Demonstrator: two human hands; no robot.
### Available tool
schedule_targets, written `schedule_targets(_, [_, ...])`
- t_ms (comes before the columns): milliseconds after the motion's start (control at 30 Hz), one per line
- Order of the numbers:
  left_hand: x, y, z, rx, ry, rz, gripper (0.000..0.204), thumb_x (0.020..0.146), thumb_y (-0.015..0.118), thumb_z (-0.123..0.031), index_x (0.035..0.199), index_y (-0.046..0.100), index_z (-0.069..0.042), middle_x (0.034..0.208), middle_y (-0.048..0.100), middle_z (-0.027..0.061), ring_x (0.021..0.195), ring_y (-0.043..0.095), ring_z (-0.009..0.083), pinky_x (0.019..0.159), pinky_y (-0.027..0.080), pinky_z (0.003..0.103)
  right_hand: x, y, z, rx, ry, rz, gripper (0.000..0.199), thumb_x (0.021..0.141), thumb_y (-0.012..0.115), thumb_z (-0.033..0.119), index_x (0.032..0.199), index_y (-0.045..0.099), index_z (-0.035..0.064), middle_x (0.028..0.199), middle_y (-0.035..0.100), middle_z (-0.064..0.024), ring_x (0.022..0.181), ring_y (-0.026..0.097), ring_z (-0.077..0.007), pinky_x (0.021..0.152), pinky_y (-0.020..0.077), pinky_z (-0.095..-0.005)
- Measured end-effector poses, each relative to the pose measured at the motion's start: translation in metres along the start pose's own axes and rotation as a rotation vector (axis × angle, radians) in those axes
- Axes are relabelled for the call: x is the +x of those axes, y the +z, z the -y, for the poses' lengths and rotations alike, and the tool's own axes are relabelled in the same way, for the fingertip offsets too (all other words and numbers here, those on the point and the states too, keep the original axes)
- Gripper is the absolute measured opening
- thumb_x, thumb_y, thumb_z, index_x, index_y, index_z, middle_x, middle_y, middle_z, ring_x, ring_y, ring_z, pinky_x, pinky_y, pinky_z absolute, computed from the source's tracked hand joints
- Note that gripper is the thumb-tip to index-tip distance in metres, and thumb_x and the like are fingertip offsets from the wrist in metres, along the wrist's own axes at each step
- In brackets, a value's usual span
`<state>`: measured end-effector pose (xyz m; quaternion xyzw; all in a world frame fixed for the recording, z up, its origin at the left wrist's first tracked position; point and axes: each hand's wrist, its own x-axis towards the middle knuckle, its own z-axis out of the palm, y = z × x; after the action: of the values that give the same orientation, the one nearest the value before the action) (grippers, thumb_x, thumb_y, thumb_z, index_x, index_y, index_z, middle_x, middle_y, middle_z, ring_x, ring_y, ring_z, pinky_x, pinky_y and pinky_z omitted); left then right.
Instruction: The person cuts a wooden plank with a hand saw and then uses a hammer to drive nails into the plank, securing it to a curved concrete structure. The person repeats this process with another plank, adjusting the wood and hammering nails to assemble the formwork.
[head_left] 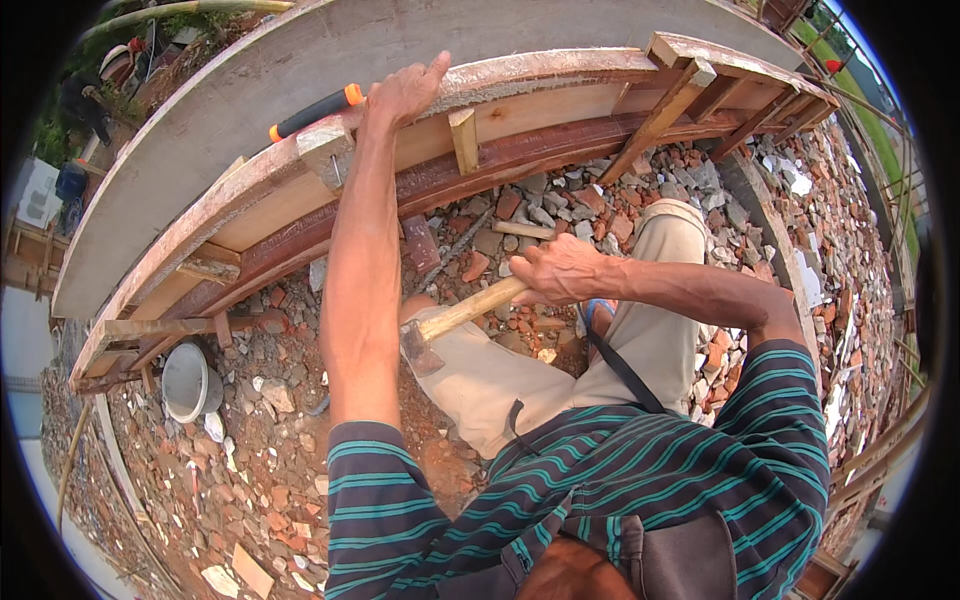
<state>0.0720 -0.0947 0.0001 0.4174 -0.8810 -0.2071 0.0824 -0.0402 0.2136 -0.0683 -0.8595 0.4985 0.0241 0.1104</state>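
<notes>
My right hand [562, 270] is closed round the wooden handle of a hammer [470, 308]. Its dark, blocky metal head hangs beside my left knee. Up on the curved wooden formwork [560, 66], my left hand [402, 95] grips over the top edge, thumb pointing out to the right; its other fingers are mostly hidden. Right by that wrist, a black and orange tool handle [315, 112] lies along the top edge; where its far end goes is hidden. Below the left hand, a nail [337, 171] sticks out of a wooden block [326, 150].
A smooth grey curved wall [200, 120] runs behind the formwork. Wooden struts [660, 120] brace it on my side. Broken brick and stone rubble [270, 470] covers the ground around my legs. A grey bucket [190, 382] stands at left; another person [118, 62] is far left.
</notes>
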Motion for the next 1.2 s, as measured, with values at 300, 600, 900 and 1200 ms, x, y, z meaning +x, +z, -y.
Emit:
schedule_targets(300, [0.010,0.007,-0.001,-0.151,0.026,-0.090,0.098,0.091,0.008,-0.078,0.143,0.048,-0.004,0.148,0.044,0.0209,0.144,0.031,0.0380,0.117,0.016,0.057,-0.005,0.007,-0.083,0.152,0.646,-0.173,0.058,0.100,0.046,0.052,0.094,0.056,-0.0043,0.064,0.065,-0.0175,0.056,0.066,-0.0365,0.049,0.0507,-0.0484])
schedule_targets(600, [0.015,0.006,0.011,-0.209,0.007,-0.062,0.104,0.088,0.007,-0.081,0.142,0.048,-0.003,0.148,0.043,0.0213,0.144,0.030,0.0410,0.117,0.017,0.056,0.003,-0.011,-0.027,-0.148,-0.353,-0.292,0.057,0.092,0.053,0.060,0.088,0.049,0.0035,0.073,0.059,-0.0140,0.057,0.061,-0.0347,0.051,0.0498,-0.0457])
schedule_targets(900, [-0.006,-0.004,-0.005,-0.329,0.000,-0.060,0.109,0.089,0.011,-0.081,0.139,0.046,0.009,0.143,0.042,0.0334,0.141,0.031,0.0446,0.118,0.023,0.047,-0.022,-0.032,-0.018,0.065,0.575,-0.077,0.053,0.098,0.051,0.051,0.089,0.053,-0.0014,0.069,0.065,-0.0190,0.063,0.067,-0.0352,0.052,0.0507,-0.0472])
schedule_targets(1200, [0.027,0.000,0.018,-0.327,0.055,0.009,0.104,0.092,0.013,-0.078,0.138,0.047,0.009,0.143,0.043,0.0325,0.142,0.031,0.0437,0.118,0.023,0.045,-0.011,-0.035,-0.078,-0.066,0.447,-0.207,0.057,0.096,0.050,0.055,0.090,0.055,-0.0011,0.065,0.064,-0.0184,0.060,0.066,-0.0360,0.052,0.0521,-0.0467])
